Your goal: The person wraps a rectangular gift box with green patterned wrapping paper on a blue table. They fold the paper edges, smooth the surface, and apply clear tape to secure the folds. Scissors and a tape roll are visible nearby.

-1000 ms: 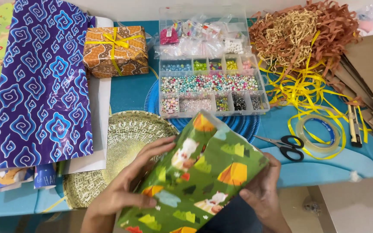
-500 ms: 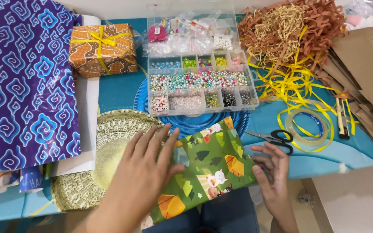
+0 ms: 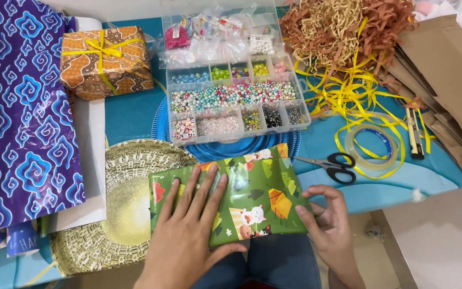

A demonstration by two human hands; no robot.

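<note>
A flat parcel wrapped in green cartoon-print paper (image 3: 252, 187) lies at the near edge of the blue table, partly over a gold woven placemat (image 3: 129, 176). My left hand (image 3: 193, 225) presses flat on the parcel's left half, fingers spread. At the parcel's right end my right hand (image 3: 324, 214) grips the edge, thumb on the side and fingers curled behind it.
Black-handled scissors (image 3: 332, 166) and a clear tape roll (image 3: 372, 144) lie right of the parcel. A clear bead organizer (image 3: 231, 96) sits behind it. An orange gift with yellow ribbon (image 3: 105, 61), purple patterned paper (image 3: 20, 107), shredded paper (image 3: 343, 27), yellow ribbon (image 3: 348, 91) and cardboard (image 3: 450, 69) fill the rest.
The green parcel, held up and tilted a second ago, has been laid flat on the table. My left hand now presses it down and my right hand has moved to its right end.
</note>
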